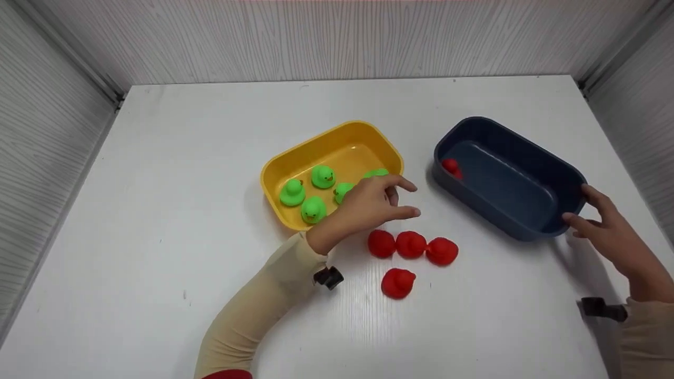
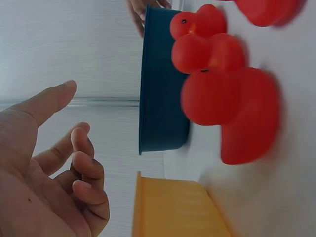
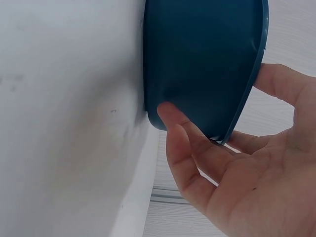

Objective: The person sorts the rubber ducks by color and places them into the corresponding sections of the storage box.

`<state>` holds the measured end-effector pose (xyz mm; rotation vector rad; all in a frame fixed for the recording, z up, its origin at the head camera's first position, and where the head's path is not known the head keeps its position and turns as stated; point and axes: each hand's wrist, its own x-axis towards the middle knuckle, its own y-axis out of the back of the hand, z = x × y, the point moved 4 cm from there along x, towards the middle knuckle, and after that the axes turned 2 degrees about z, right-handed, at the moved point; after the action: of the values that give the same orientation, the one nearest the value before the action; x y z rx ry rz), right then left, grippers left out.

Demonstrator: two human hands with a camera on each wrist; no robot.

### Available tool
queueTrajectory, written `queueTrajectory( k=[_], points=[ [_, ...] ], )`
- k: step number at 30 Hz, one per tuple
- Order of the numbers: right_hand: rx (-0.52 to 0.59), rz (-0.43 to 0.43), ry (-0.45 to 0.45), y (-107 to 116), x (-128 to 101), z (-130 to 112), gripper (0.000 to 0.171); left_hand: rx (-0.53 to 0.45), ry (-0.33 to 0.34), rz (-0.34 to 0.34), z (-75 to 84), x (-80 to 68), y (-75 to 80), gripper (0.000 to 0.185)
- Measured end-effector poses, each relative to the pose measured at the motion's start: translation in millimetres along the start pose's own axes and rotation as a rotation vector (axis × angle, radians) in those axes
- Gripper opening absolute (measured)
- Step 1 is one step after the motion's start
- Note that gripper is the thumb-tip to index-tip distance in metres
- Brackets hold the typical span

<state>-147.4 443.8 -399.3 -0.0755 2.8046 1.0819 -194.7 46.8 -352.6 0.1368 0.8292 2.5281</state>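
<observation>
My left hand (image 1: 366, 205) hovers over the near right side of a yellow bin (image 1: 279, 163), fingers loosely bent and holding nothing. Inside that bin sit several green rubber ducks (image 1: 323, 177), partly hidden by the hand. Three red rubber ducks (image 1: 411, 245) stand in a row just in front of the hand, and another red duck (image 1: 398, 283) is nearer. At the right, my right hand (image 1: 613, 237) grips the near right corner of a dark blue bin (image 1: 505, 189), fingers bent against its outer wall (image 3: 207, 64). Something red, apparently a duck (image 1: 452, 167), lies inside its left end.
The white table (image 1: 158, 221) carries both bins, with a gap between them. Pale wood-grain panels (image 1: 337, 42) close off the back and both sides. A red object (image 1: 229, 374) shows at the bottom edge by the left sleeve.
</observation>
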Motion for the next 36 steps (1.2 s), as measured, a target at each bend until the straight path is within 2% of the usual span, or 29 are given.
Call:
queueTrajectory(
  k=[6, 16, 25, 30, 36],
  points=[
    [-0.019, -0.001, -0.034, -3, 2, 1, 0.078, -0.054, -0.022, -0.039, -16.6, -10.8, -1.4, 0.039],
    [-0.034, -0.007, -0.043, -3, 4, 1, 0.078, -0.075, 0.010, -0.103, -29.1, -32.7, -5.6, 0.044],
    [-0.018, 0.022, -0.043, -1, 4, 5, 0.078, -0.135, -0.022, -0.113, -38.6, -36.5, -11.7, 0.047],
    [-0.027, 0.010, -0.013, 1, 4, 5, 0.079, -0.114, -0.030, -0.134, -43.8, -36.4, -15.6, 0.048],
    [-0.053, 0.008, -0.029, -2, 4, 3, 0.079, -0.077, -0.021, -0.168, -49.8, -35.2, -20.8, 0.049]
  ],
)
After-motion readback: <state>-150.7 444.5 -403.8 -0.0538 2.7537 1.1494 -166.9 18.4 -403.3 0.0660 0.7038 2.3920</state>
